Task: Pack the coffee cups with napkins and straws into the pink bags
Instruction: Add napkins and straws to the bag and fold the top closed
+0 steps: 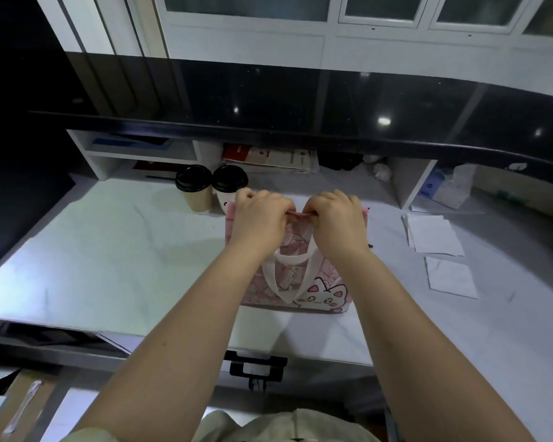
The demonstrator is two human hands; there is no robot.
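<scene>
Mid-frame on the white bench [109,250], both hands, left hand [262,215] and right hand [336,218], pinch the top edge of a pink bag [300,282] with a cartoon cat and white handles, two black-lidded cups [211,189] just behind.

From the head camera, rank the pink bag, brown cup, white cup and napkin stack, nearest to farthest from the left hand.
1. pink bag, held at its top edge by the left hand.
2. white cup, just behind that hand.
3. brown cup, left of the white cup.
4. napkin stack, far off to the right.
</scene>
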